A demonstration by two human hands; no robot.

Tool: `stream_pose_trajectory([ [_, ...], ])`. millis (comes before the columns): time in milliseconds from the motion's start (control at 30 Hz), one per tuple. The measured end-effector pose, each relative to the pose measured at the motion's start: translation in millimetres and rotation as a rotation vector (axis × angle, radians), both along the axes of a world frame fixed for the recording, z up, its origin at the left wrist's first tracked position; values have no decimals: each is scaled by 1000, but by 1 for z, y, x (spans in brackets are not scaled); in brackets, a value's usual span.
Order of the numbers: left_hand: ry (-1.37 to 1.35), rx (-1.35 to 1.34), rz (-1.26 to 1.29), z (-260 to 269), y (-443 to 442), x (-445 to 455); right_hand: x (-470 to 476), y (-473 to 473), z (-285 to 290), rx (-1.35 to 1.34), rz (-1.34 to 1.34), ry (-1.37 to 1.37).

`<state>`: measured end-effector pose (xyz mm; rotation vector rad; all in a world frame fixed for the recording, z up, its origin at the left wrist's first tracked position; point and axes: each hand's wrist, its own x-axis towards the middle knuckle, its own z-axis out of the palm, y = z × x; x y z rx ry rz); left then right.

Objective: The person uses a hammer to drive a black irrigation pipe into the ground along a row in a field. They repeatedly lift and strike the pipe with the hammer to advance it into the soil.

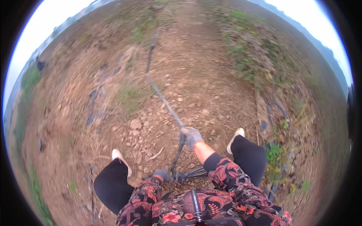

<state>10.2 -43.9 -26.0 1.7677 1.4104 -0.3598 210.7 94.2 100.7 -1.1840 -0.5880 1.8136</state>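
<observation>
A long strip of thin black plastic tubing (167,104), which looks like drip-irrigation tape, runs from far ahead over the soil with a bend midway. My right hand (191,137), in a grey knit glove with an orange cuff, is closed around it between my feet. From there the strip drops to a folded bundle of the same tubing (195,172) lying crosswise close to my body. My left hand (164,175), gloved alike, grips the bundle near its left end; its fingers are partly hidden. My right forearm covers the bundle's right end.
Dry soil with clods (135,124) and straw lies between my light-coloured shoes (120,161). Scraps of dark plastic (92,107) lie on the left. Leafy plants (243,56) line the right, with more dark tubing (280,108) among them. A bare dirt strip (195,36) stretches ahead.
</observation>
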Motion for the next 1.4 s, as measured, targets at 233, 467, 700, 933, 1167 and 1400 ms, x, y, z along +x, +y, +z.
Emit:
stream_pose_trajectory([
  [233,142,289,6,-14,4,-1,-14,-15,-10,-26,153,3],
  [467,-44,251,328,-19,-2,24,-13,-10,-16,-18,172,-110],
  [700,78,275,12,-30,-22,14,-8,-9,-26,-33,170,-181],
  [933,273,369,-96,-66,-39,12,0,-15,-36,-62,127,-187],
  [1167,376,464,52,-91,-26,33,4,-23,-52,-75,86,-227],
  [1400,343,479,68,-71,1,30,14,-15,-48,139,173,-325],
])
